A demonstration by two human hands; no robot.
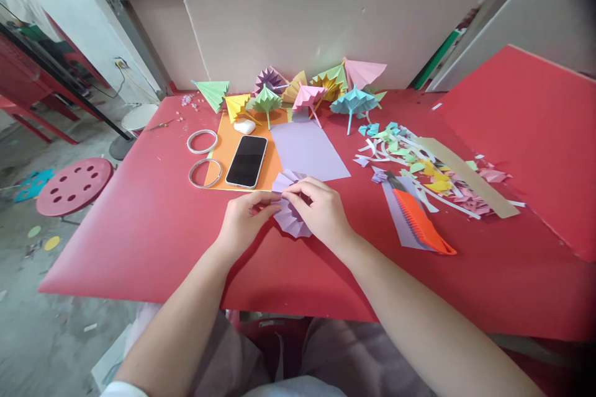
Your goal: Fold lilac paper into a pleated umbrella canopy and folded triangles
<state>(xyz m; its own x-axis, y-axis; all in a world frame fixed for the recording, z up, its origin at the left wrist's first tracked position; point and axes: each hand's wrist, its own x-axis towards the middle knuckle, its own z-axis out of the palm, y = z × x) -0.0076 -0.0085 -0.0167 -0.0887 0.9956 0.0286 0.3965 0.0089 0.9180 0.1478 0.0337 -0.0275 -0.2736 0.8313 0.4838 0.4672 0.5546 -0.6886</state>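
A round pleated lilac paper fan [294, 223] is held between both hands over the near middle of the table, its folds spreading above and below my fingers. My left hand [246, 220] pinches its left side with thumb and forefinger. From the right, the bent fingers of my right hand [321, 208] close on the fan near its centre and hide part of it. Just beyond lie a flat lilac paper sheet [310, 149] and a black-screened phone [248, 162] on an orange sheet [267, 167].
Several folded paper umbrellas, among them a blue one [354, 101], stand along the back. Paper scraps [419, 164], a cardboard strip [470, 177] and an orange-handled cutting tool [421, 223] lie right. Two tape rings [205, 173] lie left. A pink stool [74, 187] stands beside the red table [139, 229].
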